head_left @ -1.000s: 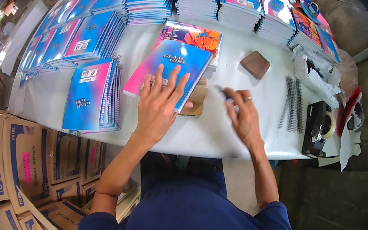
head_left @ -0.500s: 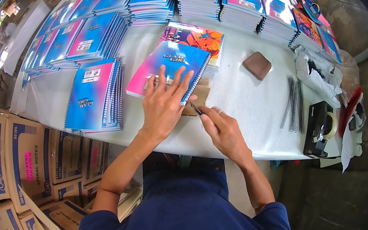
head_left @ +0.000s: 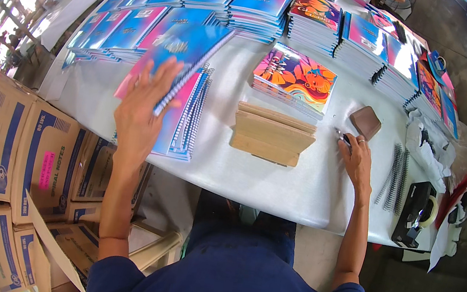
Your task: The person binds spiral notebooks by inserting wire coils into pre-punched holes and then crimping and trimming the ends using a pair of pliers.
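Left hand is spread flat, fingers wrapped over the edge of a blue spiral notebook, which it holds tilted above a short stack of notebooks at the near left of the table; my read is that the flat grip keeps the cover from flopping while the book hangs over the pile. Right hand rests on the tabletop with fingers curled around a small dark tool, tip pointing away from me; it is too small to name. Between the hands sits a wooden block stand, stepped like a rest, nothing on it. Beyond it a stack with orange-and-purple covers, and a small brown pad just past the right hand. Loose wire spirals lie to the right, near a black tape dispenser, probably kept within arm's reach. The white table is ringed at its far edge with rows of notebook stacks. Cardboard cartons stand on the floor at left; bare concrete at right.
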`<state>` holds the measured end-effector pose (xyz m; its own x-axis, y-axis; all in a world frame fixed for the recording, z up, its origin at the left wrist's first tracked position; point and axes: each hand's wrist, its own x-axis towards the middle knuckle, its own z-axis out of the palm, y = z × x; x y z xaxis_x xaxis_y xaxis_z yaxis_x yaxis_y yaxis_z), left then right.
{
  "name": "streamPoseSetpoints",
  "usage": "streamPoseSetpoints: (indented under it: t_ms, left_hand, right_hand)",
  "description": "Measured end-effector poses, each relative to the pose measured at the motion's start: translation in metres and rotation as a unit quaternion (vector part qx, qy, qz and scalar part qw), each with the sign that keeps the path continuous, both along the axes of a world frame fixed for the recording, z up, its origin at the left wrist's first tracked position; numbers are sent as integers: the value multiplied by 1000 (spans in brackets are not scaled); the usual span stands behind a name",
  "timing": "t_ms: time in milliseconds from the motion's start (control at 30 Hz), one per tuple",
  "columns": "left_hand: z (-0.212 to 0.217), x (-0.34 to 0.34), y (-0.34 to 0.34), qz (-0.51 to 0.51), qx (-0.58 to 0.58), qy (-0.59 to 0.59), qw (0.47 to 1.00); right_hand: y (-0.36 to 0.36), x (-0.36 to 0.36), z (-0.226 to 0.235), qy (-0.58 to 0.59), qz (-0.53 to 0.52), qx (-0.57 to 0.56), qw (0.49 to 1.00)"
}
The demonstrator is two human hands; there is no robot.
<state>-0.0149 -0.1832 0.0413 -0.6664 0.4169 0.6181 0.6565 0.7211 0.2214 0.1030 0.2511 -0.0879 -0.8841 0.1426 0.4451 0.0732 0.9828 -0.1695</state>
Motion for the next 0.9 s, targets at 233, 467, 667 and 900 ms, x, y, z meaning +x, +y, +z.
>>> streamPoseSetpoints:
  t_ms: [233, 467, 667, 900]
  left_hand:
    - [-47, 14, -55, -8, -181, -265, 947]
    - [-41, 3, 3, -59, 44, -151, 986]
    - [-53, -28, 92, -85, 178, -190, 962]
    - [-23, -62, 128, -284, 366, -394, 793]
  right_hand:
    - [-13, -93, 0, 33, -87, -344, 934]
    - [12, -138, -6, -86, -99, -520, 844]
    - [10, -118, 20, 70, -92, -375, 920]
    - [-64, -32, 51, 216, 123, -588, 770]
